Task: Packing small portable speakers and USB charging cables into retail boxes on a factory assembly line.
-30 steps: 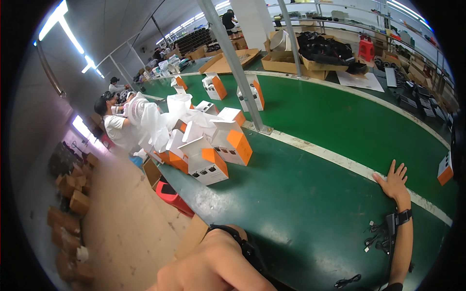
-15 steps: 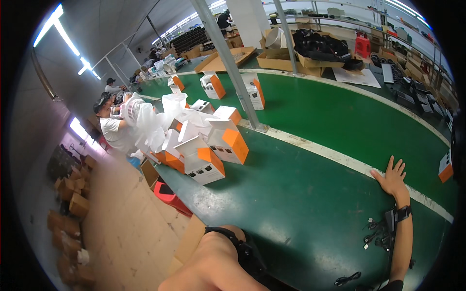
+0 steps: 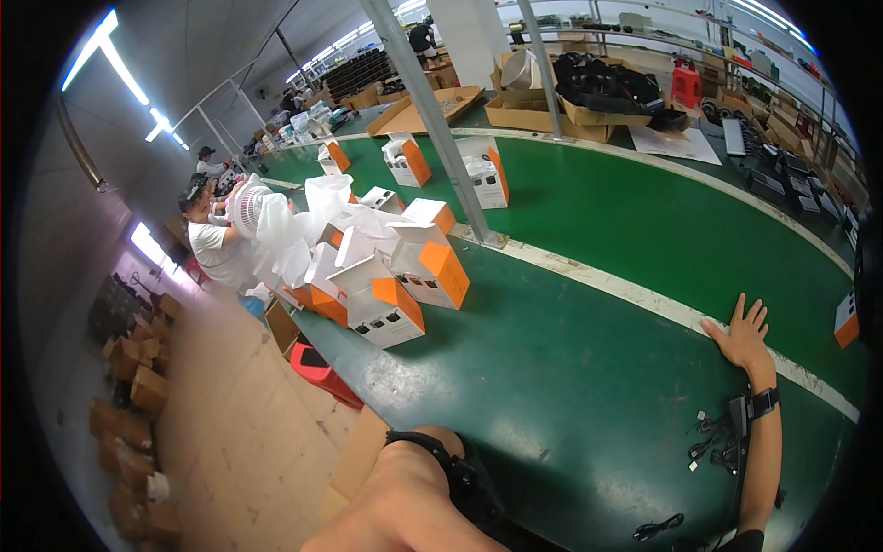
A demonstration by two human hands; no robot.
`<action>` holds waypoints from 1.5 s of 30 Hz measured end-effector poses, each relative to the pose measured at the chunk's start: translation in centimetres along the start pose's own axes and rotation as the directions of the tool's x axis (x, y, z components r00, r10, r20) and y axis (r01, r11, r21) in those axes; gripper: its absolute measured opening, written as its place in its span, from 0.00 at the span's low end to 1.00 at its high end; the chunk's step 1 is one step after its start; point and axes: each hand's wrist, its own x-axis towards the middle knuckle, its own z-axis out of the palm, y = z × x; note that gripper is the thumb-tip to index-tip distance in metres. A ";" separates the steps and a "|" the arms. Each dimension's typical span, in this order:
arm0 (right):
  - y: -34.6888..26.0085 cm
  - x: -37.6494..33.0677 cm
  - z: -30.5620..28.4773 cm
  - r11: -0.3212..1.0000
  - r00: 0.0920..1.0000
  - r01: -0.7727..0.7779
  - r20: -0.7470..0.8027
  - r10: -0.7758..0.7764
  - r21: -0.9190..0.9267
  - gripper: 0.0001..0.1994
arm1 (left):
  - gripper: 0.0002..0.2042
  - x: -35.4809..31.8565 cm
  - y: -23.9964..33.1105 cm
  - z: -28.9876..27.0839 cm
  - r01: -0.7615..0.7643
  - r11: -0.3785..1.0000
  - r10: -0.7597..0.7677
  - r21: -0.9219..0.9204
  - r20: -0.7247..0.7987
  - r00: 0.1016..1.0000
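My right hand (image 3: pixel 741 340) lies flat across the pale strip between the bench and the green belt, fingers spread and holding nothing. A dark watch-like band (image 3: pixel 763 402) is on that wrist. Beside the forearm are small black cables (image 3: pixel 713 442) with light plugs, and another coiled cable (image 3: pixel 659 527) sits nearer. My left arm (image 3: pixel 405 501) bends at the lower middle, with a black strapped device (image 3: pixel 460 474) on it; the fingers of that hand are hidden. Open white-and-orange boxes (image 3: pixel 386 317) stand at the bench's far left, away from both hands.
A grey metal post (image 3: pixel 428 106) rises from the strip. On the belt (image 3: pixel 625 212) stand several boxes, one (image 3: pixel 847 319) at the right edge. Another person (image 3: pixel 213 244) works at the left near white plastic bags (image 3: pixel 280 235). A red stool (image 3: pixel 322 373) stands beside the bench.
The boxes on the belt have shifted slightly to the right. Both my arms and the boxes on the bench stay in nearly the same place.
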 end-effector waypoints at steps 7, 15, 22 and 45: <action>0.0 0.0 0.2 0.999 1.000 -0.017 0.008 0.017 -0.032 0.70 | 0.24 0.4 0.7 -0.3 0.097 0.995 -0.098 0.019 0.027 0.995; -0.1 0.1 0.1 1.000 1.000 0.004 0.000 -0.004 -0.002 0.70 | 0.24 0.8 1.9 -0.6 0.199 0.979 -0.202 0.050 0.061 0.977; 0.0 0.2 0.2 1.000 1.000 -0.009 0.003 0.009 -0.029 0.69 | 0.25 0.2 2.7 1.8 0.241 0.940 -0.224 0.242 -0.098 0.970; 0.1 -0.2 1.3 1.000 0.998 0.020 -0.062 -0.019 0.018 0.70 | 0.05 -1.0 -0.1 -5.8 0.099 0.906 -0.180 -0.411 -0.165 0.970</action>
